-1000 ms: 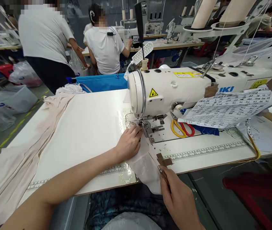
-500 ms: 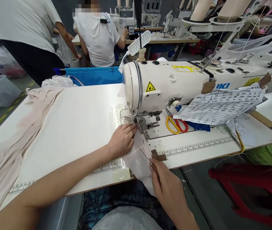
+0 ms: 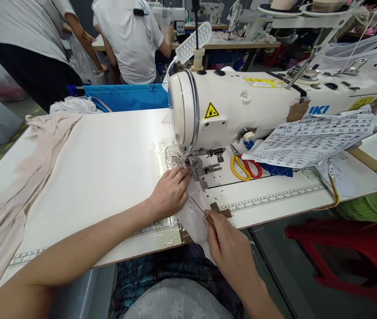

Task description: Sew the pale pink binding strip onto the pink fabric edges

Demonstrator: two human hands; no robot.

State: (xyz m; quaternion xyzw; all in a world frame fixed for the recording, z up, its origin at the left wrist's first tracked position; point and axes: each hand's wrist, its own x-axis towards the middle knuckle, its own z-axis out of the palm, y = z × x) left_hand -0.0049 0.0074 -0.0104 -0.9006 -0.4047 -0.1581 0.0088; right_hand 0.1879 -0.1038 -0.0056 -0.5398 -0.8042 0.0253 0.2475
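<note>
A strip of pale, thin fabric (image 3: 191,219) runs from beneath the needle area of a white sewing machine (image 3: 231,106) over the table's front edge. Close beside the presser foot (image 3: 190,162), my left hand (image 3: 170,192) is closed on the fabric, its bent fingers together and their tips at the foot. My right hand (image 3: 230,243) grips a thin, pointed metal tool (image 3: 195,203) at the front edge; its tip lies over the fabric, pointing toward my left hand. The fabric's lower end passes beside my right fingers, where it is partly hidden.
Scissors (image 3: 241,167) with yellow and red handles lie under the machine arm. A written paper sheet (image 3: 311,137) hangs from the arm. Pale pink fabric (image 3: 25,186) drapes along the table's left side. A red stool (image 3: 348,248) stands right. Two people work beyond the blue cloth bin (image 3: 128,98).
The camera view has shifted slightly. Both hands keep their holds; the tool's tip has come nearer to my left hand, and slightly less fabric shows between the hands.
</note>
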